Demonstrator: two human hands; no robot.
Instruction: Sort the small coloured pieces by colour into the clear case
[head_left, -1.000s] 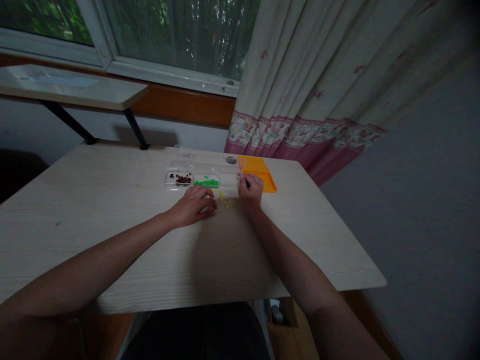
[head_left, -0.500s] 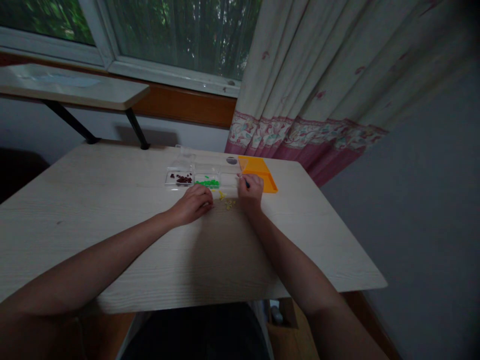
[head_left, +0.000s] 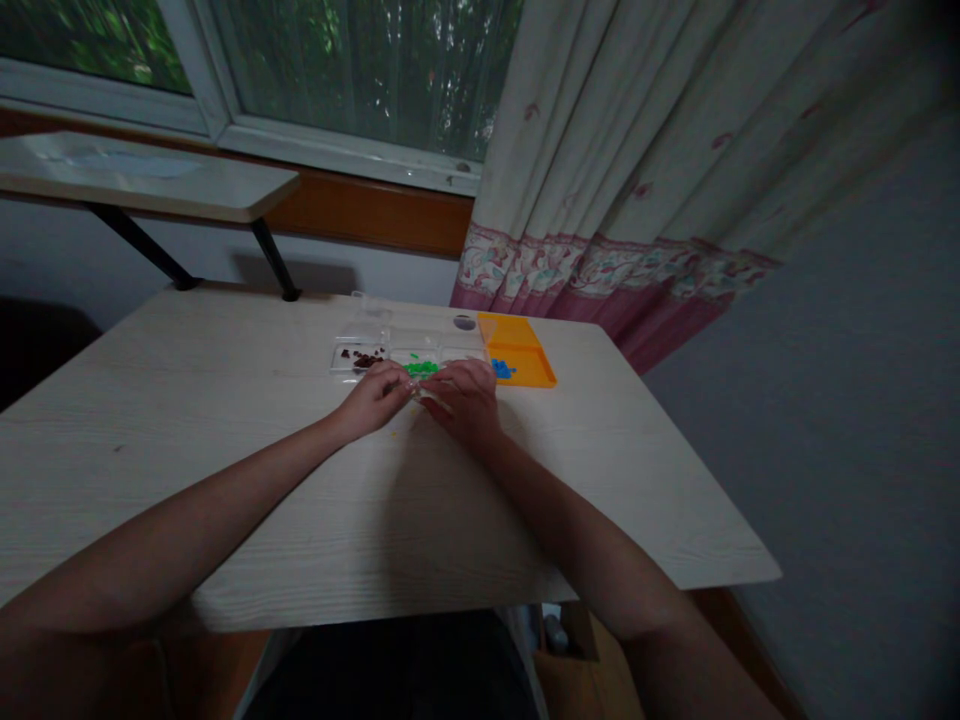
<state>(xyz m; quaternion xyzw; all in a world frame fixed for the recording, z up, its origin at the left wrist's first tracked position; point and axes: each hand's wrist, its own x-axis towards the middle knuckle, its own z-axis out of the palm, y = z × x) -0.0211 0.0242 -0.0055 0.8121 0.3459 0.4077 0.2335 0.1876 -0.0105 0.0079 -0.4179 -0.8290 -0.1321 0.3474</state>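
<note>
My left hand (head_left: 375,396) rests on the table in front of the clear boxes, its fingers pinched together. My right hand (head_left: 465,398) meets it fingertip to fingertip, with its fingers bent; what the two hold between them is too small to make out. Just behind the fingertips, green pieces (head_left: 421,368) lie in a clear middle box. Dark brown pieces (head_left: 367,360) fill part of the clear box on the left. Right of my right hand, blue pieces (head_left: 502,370) sit in an open orange box (head_left: 536,372). The pale yellow pieces are mostly hidden under the hands.
The wooden table (head_left: 285,520) reaches to the wall under the window. A raised shelf (head_left: 150,175) on black legs stands at the back left. A curtain (head_left: 592,200) hangs behind the orange box. An open drawer (head_left: 566,630) shows below the front edge.
My right hand has moved left from the orange box to my left hand, uncovering the blue pieces. My left hand has shifted slightly left and back. The yellow pieces are now mostly covered.
</note>
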